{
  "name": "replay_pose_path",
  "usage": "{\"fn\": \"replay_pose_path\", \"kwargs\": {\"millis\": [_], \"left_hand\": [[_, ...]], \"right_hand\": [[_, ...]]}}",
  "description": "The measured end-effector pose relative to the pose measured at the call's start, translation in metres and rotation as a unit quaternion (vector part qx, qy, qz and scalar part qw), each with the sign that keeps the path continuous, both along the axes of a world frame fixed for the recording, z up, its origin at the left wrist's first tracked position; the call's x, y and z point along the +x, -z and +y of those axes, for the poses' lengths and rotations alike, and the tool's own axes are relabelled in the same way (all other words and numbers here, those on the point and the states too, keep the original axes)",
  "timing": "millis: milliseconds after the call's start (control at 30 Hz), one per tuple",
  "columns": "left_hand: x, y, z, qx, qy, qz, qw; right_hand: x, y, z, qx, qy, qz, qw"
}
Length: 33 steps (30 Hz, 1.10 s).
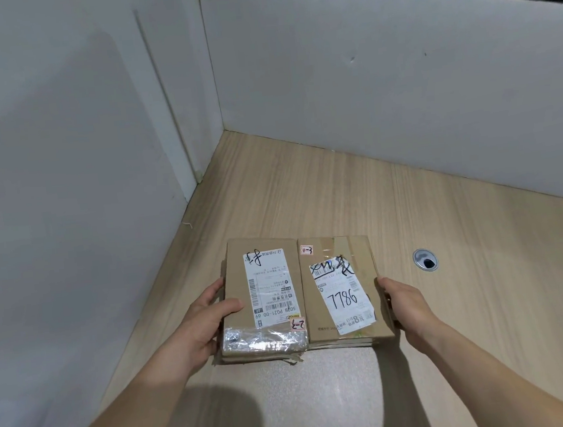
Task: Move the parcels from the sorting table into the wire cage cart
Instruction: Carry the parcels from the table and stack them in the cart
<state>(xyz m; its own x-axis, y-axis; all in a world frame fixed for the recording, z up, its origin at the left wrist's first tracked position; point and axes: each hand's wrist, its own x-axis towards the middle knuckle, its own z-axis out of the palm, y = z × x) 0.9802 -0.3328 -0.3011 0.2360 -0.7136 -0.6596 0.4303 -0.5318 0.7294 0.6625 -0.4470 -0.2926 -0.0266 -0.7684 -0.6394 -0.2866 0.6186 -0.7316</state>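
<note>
I am looking down on a pale wood-grain table (453,300), smooth and matte, fenced at its corner by white panels (364,85) with a few small dents. Nearest me the grain gives way to a greyer, speckled patch under my shadow. My bare forearms reach in from the bottom edge.

My left hand (201,324) is clamped on the outer edge of the left parcel (237,303), thumb lying over its top face, fingers curled down the side. My right hand (409,301) presses against the outer edge of the right parcel (363,260), thumb at the upper rim; I cannot tell where its fingers sit underneath.

The two parcels are flat, rectangular brown cardboard boxes, touching side by side, with more cardboard layers showing beneath them at the near edge. The left one carries a long white shipping label and wrinkled clear tape along its near end. The right one has a tilted white label handwritten "7786" and glossy tape across its far end. Each has a small red-bordered sticker.

Farther right, a round metal grommet (425,259) is set into the table.
</note>
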Motion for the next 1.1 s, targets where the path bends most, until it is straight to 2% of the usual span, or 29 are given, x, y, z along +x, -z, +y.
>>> {"fn": "replay_pose_path", "kwargs": {"millis": [367,800,1100], "left_hand": [[0.004,0.009,0.000,-0.009,-0.002,0.024,1.000],[0.009,0.005,0.003,-0.011,0.006,0.035,0.999],[0.015,0.007,0.004,-0.010,0.018,0.001,1.000]], "right_hand": [[0.003,-0.001,0.001,0.016,0.027,-0.066,0.997],[0.003,-0.008,0.003,0.010,0.012,-0.120,0.993],[0.004,-0.016,0.003,0.025,0.006,-0.082,0.996]]}}
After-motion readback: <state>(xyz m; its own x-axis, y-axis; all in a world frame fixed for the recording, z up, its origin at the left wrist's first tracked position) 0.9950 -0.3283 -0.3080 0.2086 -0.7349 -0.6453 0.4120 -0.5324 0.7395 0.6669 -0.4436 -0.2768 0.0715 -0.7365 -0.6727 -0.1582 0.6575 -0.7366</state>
